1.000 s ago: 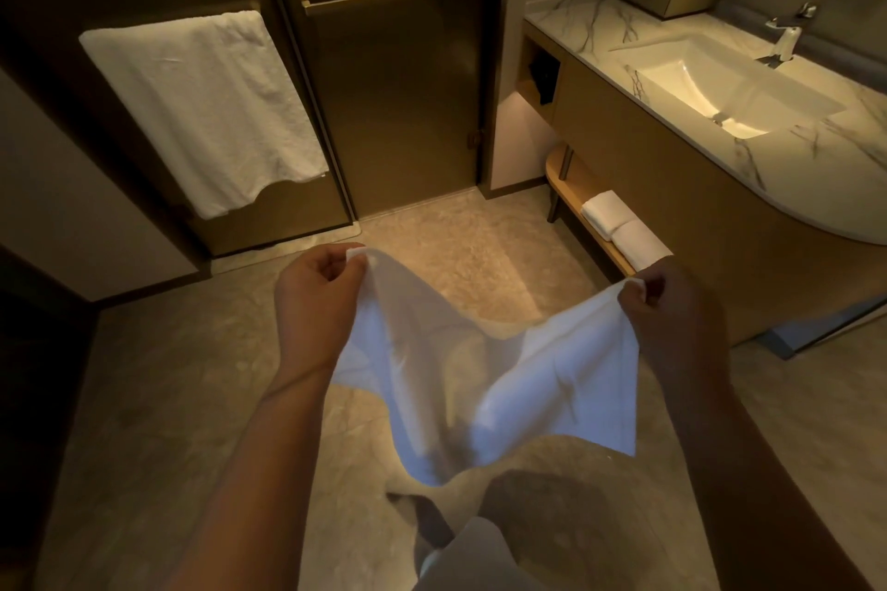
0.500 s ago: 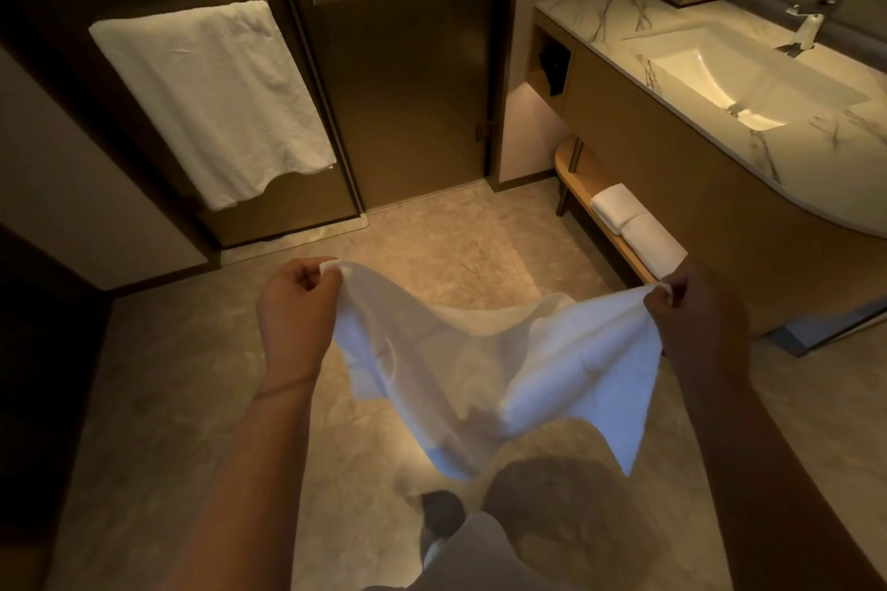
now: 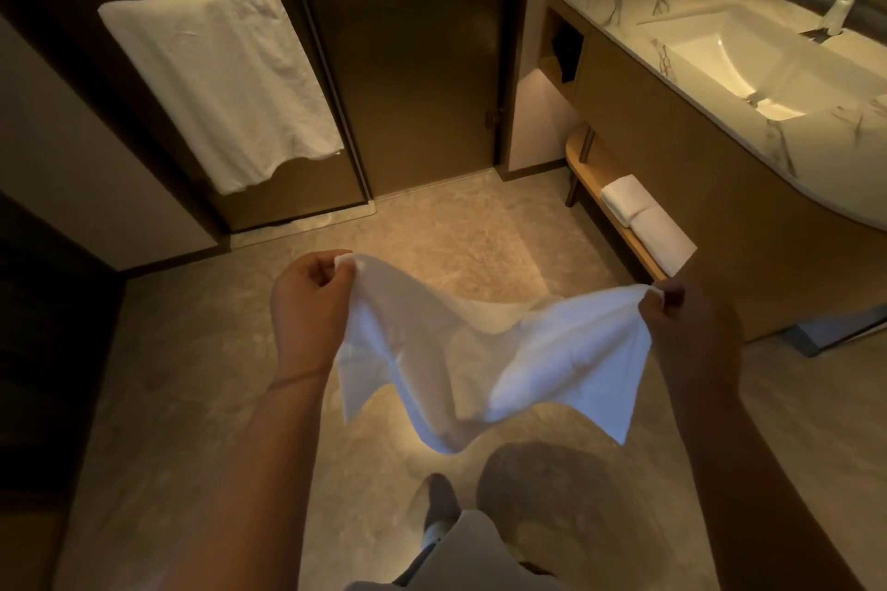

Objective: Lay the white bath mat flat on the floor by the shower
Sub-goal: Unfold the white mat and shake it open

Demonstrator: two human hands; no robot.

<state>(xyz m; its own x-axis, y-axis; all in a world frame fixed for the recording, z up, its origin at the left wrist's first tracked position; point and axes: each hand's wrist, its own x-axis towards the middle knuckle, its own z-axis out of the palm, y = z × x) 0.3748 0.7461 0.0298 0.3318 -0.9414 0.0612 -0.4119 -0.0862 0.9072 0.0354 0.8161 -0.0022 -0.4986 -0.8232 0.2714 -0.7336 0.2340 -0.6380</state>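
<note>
The white bath mat hangs in the air above the stone floor, sagging in the middle between its two top corners. My left hand pinches its left corner and my right hand pinches its right corner. The mat's lower edge droops toward my legs, well above the floor. The dark glass shower door stands shut straight ahead, a short way beyond the mat.
A white towel hangs on the left glass panel. At right stands a marble vanity with a sink and faucet; folded towels lie on its low shelf. My foot is below the mat.
My hands have moved farther apart, stretching the mat wider. The view has shifted slightly closer toward the shower door.
</note>
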